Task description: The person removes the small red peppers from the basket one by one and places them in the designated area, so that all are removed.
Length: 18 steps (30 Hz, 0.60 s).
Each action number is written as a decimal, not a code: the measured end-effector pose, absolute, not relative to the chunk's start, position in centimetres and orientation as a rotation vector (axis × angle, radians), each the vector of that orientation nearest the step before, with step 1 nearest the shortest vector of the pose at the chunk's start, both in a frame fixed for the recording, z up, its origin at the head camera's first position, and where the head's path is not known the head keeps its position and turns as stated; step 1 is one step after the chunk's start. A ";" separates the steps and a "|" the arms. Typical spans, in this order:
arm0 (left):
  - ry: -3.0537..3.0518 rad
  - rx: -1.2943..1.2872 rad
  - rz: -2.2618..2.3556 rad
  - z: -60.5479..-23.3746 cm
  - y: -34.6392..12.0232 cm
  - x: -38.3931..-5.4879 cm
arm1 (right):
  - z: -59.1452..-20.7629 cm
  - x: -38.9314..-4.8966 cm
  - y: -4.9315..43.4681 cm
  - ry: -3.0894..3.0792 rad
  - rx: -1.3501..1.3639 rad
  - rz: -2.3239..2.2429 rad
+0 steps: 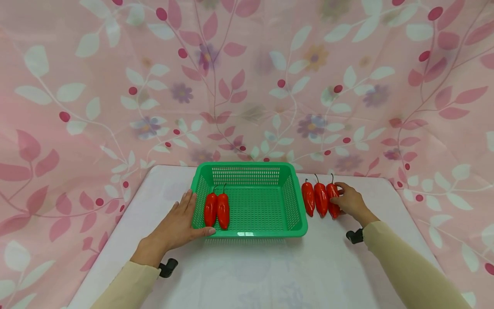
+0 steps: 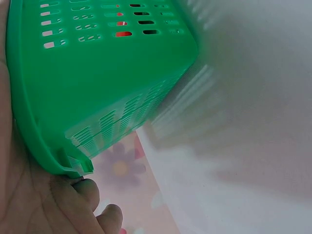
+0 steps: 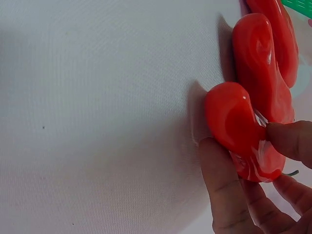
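A green plastic basket [image 1: 259, 233] holds two red peppers, a left pepper [image 1: 210, 209] and a right pepper [image 1: 223, 210], side by side with stems pointing away. My left hand [image 1: 171, 228] rests on its near left corner, fingers straight along the left rim and thumb along the front rim. Right of the basket, three more red peppers lie in a row. My right hand [image 1: 351, 202] pinches the rightmost pepper [image 3: 231, 114] between thumb and fingers, close over the table. Beside it are the middle pepper [image 1: 320, 199] and the one nearest the basket [image 1: 308, 198].
A white cloth covers the table [image 1: 247, 279]. Behind it hangs a pink floral curtain [image 1: 247, 86], close to the basket's far side. A black wrist mount [image 1: 168, 268] sits under the left wrist, and another mount [image 1: 355, 236] under the right.
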<state>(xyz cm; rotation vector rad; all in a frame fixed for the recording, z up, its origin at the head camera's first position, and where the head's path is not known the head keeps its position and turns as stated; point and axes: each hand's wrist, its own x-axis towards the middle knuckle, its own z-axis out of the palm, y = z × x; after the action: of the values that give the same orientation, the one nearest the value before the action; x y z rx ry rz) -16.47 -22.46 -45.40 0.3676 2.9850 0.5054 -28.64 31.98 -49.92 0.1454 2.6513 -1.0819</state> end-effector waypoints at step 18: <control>2.995 0.379 0.490 -45.5 -22.5 -16.5 | -49.5 -28.6 32.1 2.810 0.075 -0.916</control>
<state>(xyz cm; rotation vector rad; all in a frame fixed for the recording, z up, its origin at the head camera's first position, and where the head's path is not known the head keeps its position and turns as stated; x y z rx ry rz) -16.47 -22.47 -45.47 0.3792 2.9952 0.4899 -28.55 32.10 -49.49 0.0745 2.8102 -0.9162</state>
